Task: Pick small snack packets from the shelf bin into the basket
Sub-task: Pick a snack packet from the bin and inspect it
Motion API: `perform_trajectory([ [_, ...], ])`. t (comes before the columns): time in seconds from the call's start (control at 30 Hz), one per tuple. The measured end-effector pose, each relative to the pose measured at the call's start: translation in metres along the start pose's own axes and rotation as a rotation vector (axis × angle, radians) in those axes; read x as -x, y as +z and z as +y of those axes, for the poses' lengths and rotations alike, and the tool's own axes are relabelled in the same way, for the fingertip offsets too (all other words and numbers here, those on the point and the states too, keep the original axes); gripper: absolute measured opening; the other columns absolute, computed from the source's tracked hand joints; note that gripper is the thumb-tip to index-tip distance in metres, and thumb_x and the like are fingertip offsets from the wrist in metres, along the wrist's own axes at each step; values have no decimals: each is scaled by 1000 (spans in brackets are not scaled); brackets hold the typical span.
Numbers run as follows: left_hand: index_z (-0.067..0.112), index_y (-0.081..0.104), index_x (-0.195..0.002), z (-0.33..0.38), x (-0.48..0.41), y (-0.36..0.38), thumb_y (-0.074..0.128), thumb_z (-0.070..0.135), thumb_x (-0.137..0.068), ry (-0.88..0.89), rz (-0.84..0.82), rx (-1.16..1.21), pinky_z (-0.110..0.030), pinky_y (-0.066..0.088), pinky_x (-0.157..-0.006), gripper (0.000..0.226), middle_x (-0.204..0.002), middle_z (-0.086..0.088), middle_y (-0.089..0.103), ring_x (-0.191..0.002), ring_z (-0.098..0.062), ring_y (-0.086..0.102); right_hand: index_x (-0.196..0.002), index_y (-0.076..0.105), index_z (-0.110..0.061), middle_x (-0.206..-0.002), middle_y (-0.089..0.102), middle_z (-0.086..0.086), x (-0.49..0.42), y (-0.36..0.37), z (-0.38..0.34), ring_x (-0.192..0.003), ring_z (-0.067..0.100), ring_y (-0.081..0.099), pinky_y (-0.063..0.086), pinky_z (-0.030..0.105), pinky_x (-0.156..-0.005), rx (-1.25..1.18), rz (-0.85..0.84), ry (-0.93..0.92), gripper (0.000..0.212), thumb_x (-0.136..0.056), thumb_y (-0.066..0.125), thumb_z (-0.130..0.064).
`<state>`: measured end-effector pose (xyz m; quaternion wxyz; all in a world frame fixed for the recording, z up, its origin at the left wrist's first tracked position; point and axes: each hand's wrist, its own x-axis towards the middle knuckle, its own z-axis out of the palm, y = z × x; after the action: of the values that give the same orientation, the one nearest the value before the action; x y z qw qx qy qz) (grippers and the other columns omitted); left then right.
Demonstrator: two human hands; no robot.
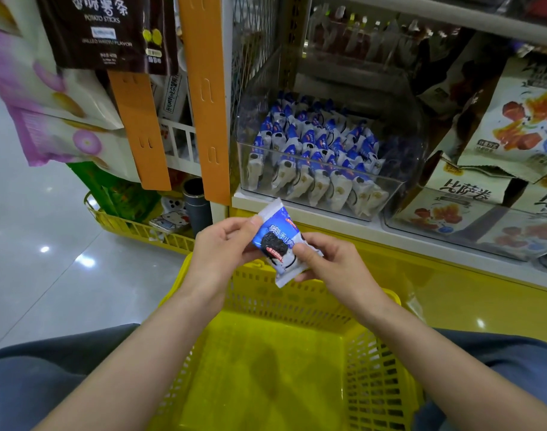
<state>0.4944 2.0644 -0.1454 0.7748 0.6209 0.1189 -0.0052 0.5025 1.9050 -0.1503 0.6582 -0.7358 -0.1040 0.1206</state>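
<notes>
A yellow basket (pixel 328 309) sat nearest the viewer, between the person's knees, and no packet showed on its visible floor. Just above its far rim, 2 hands held 1 small blue-and-white packet (pixel 280 244) with a dark cookie printed on it. The left hand (pixel 222 244) pinched the packet's upper left edge between thumb and fingers. The right hand (pixel 331 259) pinched its lower right side, fingers curled underneath.

The packet was already out of the bin and over the basket, so the step in hand seemed to be the drop. Doing it well probably meant lowering it past the rim before both hands let go, so the light wrapper did not slide off the edge, and keeping the pinch gentle so the cookie inside stayed whole.

Beyond the hands, a clear bin (pixel 402 144) stood on the shelf (pixel 253 199). It held many matching packets (pixel 312 150), standing upright in tight rows, most of them toward the bin's left side. To its right, a 2nd clear bin (pixel 452 234) held larger snack bags (pixel 514 126) printed with red and orange pieces.
</notes>
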Motion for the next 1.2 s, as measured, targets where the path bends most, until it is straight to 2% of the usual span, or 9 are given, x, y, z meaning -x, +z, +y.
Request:
perform_trajectory([
  [0.13, 10, 65, -105, -4, 5, 7, 65, 27, -82, -106, -116, -28, -19, 53, -72, 29, -93, -1, 74, -81, -5, 68, -99, 62, -10, -83, 69, -1, -1, 4, 3, -69, 3, 66, 54, 16, -57, -184, 70, 98, 14, -92, 50, -11],
  [0.23, 14, 66, -105, -7, 9, 9, 65, 23, -84, -68, -78, -115, -9, 47, -64, 23, -92, 4, 73, -80, 0, 65, -102, 57, -8, -75, 69, -6, -1, 8, 4, -64, 6, 67, 54, 18, -55, -127, 67, 97, 12, -93, 49, -11],
  [0.37, 13, 66, -103, -3, 5, 6, 62, 23, -87, -72, -35, -147, -6, 43, -58, 19, -91, 2, 72, -72, 5, 62, -99, 56, -22, -73, 70, -8, 4, 10, 0, -65, 14, 69, 53, 25, -59, 272, 69, -73, 8, -94, 50, -23],
  [0.47, 12, 63, -105, 1, 5, 5, 57, 19, -90, -60, -28, -123, -4, 41, -55, 17, -87, 4, 69, -65, 9, 60, -110, 54, -23, -86, 69, -8, 3, 6, -5, -82, 10, 65, 50, 31, -73, 691, 41, -209, 25, -91, 48, -38],
  [0.53, 15, 62, -103, 7, 2, 2, 56, 20, -91, -10, 33, -94, -2, 38, -49, 14, -81, 12, 66, -59, 16, 57, -116, 53, -24, -102, 65, -9, -4, 2, -16, -95, 3, 60, 48, 23, -82, 742, 48, -271, 34, -89, 43, -43],
  [0.7, 23, 59, -106, 24, -8, -9, 57, 25, -90, 51, 185, 6, -20, 43, -63, 16, -92, 8, 66, -82, -1, 60, -110, 58, -20, -98, 56, -11, -59, -22, -60, -88, -8, 53, 38, 0, -75, 776, 282, -459, 19, -91, 56, -17],
  [0.9, 23, 58, -109, 34, -16, -13, 57, 25, -90, 48, 181, 46, -20, 49, -68, 18, -92, 9, 66, -83, -1, 62, -117, 59, -16, -106, 59, -1, -144, -37, -79, -92, 9, 51, 39, 21, -80, 1014, 212, -87, 25, -94, 52, -25],
  [1.07, 22, 55, -112, 38, -22, -13, 56, 25, -91, 54, 168, 40, -16, 50, -66, 21, -97, 8, 65, -85, 1, 61, -79, 64, -20, -75, 61, -3, -173, -32, -79, -66, 7, 53, 36, 23, -60, 1066, 76, 17, 18, -89, 59, -34],
  [1.2, 20, 56, -112, 40, -23, -14, 56, 25, -91, 61, 168, 31, -18, 50, -68, 21, -102, 2, 67, -89, -4, 63, -95, 66, -9, -93, 67, 6, -182, -29, -76, -87, 20, 62, 43, 26, -66, 1161, 127, 57, 21, -83, 67, -27],
])
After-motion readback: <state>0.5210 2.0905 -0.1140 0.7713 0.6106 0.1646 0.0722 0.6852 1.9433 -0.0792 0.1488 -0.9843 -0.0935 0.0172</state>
